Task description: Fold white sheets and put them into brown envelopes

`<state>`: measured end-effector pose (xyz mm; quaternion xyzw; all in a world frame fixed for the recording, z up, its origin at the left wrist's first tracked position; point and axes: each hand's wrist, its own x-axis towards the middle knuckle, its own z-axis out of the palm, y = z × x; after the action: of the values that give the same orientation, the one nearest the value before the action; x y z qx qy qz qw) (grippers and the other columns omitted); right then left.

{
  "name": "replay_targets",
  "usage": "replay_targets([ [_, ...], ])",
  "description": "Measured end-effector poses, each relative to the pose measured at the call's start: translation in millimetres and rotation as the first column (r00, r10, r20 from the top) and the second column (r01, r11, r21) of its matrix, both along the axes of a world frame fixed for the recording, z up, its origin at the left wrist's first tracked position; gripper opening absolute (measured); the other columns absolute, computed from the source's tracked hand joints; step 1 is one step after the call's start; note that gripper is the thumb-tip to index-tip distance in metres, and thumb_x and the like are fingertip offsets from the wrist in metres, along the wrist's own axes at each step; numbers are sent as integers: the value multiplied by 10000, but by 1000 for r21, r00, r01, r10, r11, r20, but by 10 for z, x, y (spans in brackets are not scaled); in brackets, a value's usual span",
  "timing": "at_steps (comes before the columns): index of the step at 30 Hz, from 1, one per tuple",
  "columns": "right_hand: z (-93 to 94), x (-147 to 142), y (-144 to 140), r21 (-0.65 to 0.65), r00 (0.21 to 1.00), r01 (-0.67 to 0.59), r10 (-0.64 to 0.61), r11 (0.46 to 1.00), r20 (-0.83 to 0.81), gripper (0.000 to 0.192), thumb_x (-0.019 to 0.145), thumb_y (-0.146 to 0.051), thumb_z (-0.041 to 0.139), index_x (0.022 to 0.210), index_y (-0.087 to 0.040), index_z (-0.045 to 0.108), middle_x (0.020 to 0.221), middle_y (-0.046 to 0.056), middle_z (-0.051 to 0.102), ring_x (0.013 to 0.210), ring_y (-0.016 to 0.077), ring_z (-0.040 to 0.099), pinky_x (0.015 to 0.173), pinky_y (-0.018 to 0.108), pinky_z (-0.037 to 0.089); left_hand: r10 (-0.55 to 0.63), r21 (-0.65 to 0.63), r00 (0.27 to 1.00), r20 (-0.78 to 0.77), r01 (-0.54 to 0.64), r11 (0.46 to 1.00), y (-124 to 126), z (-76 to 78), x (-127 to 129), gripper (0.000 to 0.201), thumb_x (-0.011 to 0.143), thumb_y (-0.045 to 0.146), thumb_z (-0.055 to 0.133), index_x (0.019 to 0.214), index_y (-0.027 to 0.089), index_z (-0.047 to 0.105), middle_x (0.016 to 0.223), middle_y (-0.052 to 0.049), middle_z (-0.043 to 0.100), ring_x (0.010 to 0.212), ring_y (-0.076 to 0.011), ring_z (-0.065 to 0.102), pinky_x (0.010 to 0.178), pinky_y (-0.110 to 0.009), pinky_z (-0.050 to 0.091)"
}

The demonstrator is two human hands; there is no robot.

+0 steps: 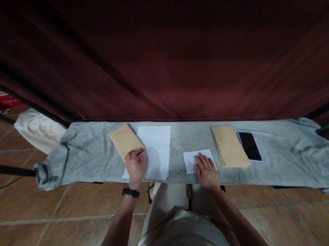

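My left hand [135, 166], with a dark band at the wrist, is closed at the lower right corner of a brown paper envelope [125, 139]. Its fingers are pinched together there, partly hiding the envelope's near end. Beneath the hand and to its right lies a stack of white paper sheets [158, 151], overlapped by the envelope. My right hand [207, 171] rests flat, fingers stretched out, on a small white folded paper [189, 161]. Just right of that hand is a pile of brown envelopes [231, 147], slightly fanned.
A phone [249, 146] with a dark screen lies right of the envelope pile. Grey cloth [287, 145] covers the long narrow table. Behind it hangs a dark red curtain [172, 59]. At the left, striped fabric [40, 128] hangs by dark metal bars.
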<state>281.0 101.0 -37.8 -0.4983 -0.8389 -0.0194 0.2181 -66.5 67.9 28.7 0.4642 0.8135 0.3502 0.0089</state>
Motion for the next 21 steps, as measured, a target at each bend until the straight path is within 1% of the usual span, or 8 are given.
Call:
replay_targets([
  [2,-9,0,-2,4,1000,0,0,1000,3,485,1053,-278,360,1510,-173,483,1552,110,502,1431,271,457,1196,479,306,106,-31,992,-68,-108,994,-103,-54,-321,164,907,277,566,1001,187,668,1119,-118,661,1147,-305,565,1061,-477,423],
  [4,-23,1,-2,6,1000,0,0,1000,2,488,1050,-276,364,1514,-178,480,1551,108,503,1427,272,461,1194,481,309,166,-53,983,-82,-170,984,-194,-142,-514,164,900,298,579,995,199,667,1121,-103,654,1145,-294,566,1060,-471,425],
  [7,-48,6,2,6,1000,0,0,1000,-1,492,1049,-283,373,1519,-180,474,1551,107,503,1430,273,456,1196,486,308,152,-52,988,-19,-153,987,-282,-281,-616,165,876,297,604,991,195,663,1141,-110,642,1092,-272,601,1026,-436,469],
  [10,-70,15,6,6,1000,-5,5,1000,3,492,1050,-291,374,1520,-182,472,1555,107,499,1438,271,446,1200,487,304,122,-40,992,-17,-123,992,-312,-360,-618,209,858,279,624,1045,192,659,1227,-127,622,1140,-279,600,1041,-438,474],
  [13,-83,22,8,9,1000,-7,6,1000,8,490,1052,-288,365,1519,-187,472,1560,106,492,1446,269,434,1202,491,300,113,-75,993,-27,-115,991,-314,-361,-617,277,861,259,631,1128,188,654,1329,-142,593,1220,-292,576,1076,-446,456],
  [16,-91,25,6,15,1000,-7,7,1000,16,494,1052,-288,358,1525,-192,462,1564,105,488,1449,271,430,1201,495,299,116,-139,993,-26,-119,983,-298,-310,-627,352,864,257,653,1209,188,643,1422,-157,550,1276,-303,550,1092,-444,441],
  [21,-87,20,1,23,1000,1,-1,1000,27,495,1051,-291,367,1527,-194,461,1563,98,491,1450,272,426,1198,487,307,197,-272,980,29,-182,945,-220,-210,-642,452,832,278,722,1274,239,636,1476,-137,519,1256,-337,543,1015,-480,459],
])
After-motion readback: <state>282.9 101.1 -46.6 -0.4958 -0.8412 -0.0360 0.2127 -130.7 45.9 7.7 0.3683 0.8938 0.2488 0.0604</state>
